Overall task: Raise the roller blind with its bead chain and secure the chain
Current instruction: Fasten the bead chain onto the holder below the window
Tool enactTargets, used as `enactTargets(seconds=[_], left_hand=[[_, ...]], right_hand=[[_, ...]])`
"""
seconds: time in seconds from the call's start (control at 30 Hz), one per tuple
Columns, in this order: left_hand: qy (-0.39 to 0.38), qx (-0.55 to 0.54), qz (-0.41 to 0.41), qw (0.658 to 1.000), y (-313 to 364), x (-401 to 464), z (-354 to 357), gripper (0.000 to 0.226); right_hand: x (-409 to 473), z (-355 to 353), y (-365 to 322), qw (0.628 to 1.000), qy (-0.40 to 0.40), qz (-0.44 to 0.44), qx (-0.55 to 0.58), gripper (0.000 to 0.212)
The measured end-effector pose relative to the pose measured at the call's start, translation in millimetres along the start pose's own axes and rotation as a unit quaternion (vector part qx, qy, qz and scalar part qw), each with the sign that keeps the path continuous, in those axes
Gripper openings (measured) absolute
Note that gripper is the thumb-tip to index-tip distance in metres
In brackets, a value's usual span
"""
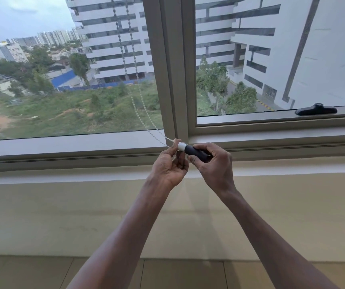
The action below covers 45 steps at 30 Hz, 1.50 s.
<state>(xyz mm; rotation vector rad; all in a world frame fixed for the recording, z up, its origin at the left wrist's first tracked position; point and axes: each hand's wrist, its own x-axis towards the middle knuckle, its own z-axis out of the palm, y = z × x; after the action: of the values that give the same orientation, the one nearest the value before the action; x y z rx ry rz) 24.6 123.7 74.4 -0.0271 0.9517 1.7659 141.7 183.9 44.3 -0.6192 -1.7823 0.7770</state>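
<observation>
left hand (170, 165) pinches the bead chain (144, 113) beside the right hand (211, 161), which grips a dark chain weight (194, 152). risk: beads slipping loose between both hands, likely letting the blind drop.

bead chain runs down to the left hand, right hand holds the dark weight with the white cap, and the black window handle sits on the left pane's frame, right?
Not quite. The head view shows the black window handle on the right pane's frame, not the left. The rest holds: the bead chain runs down to the left hand, and the right hand holds the dark weight with the white cap.
</observation>
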Motion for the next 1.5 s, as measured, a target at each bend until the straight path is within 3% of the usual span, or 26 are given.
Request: enactTargets(seconds=[0.7, 1.1, 1.5], left_hand=[[0.009, 0.031, 0.005, 0.999, -7, -10, -2, 0.014], [0.002, 0.042, 0.061, 0.997, -8, -10, -2, 0.01], [0.069, 0.096, 0.134, 0.984, -24, -5, -17, 0.006]], right_hand=[[-9, -5, -6, 0.999, 0.006, -0.041, -0.032, 0.029], [-12, -7, -6, 0.999, -0.006, -0.026, -0.026, 0.021], [-19, 11, 16, 0.993, -0.098, 0.019, -0.068, 0.027]])
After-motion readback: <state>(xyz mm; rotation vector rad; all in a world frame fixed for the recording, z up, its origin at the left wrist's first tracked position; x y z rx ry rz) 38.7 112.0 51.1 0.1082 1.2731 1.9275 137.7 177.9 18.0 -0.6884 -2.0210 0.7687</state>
